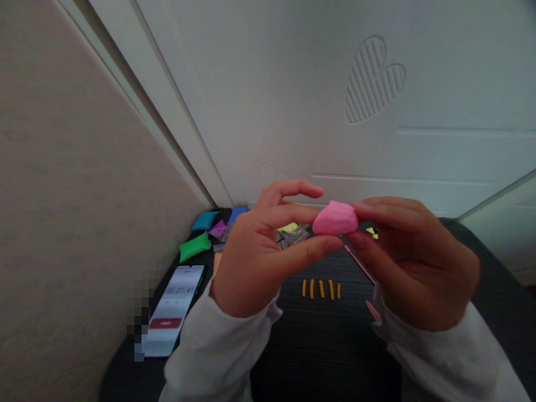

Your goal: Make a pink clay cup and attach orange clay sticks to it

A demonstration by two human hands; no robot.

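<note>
Both my hands are raised over a dark table [318, 340] and pinch a lump of pink clay [335, 218] between them. My left hand [259, 251] grips its left end with thumb and index finger, the other fingers curled above. My right hand [414, 259] holds the right end with fingertips pressed on top and thumb beneath. Below the clay, several short orange clay sticks [320, 288] lie in a row on the table. A thin pink tool [360, 267] lies slanted beside them, partly hidden by my right hand.
A phone [171, 310] with a lit screen lies at the table's left edge. Clay packets sit at the back: green [195, 247], teal [205, 220], blue [238, 214], purple [218, 229], yellow [288, 228]. A beige wall stands to the left, a white door behind.
</note>
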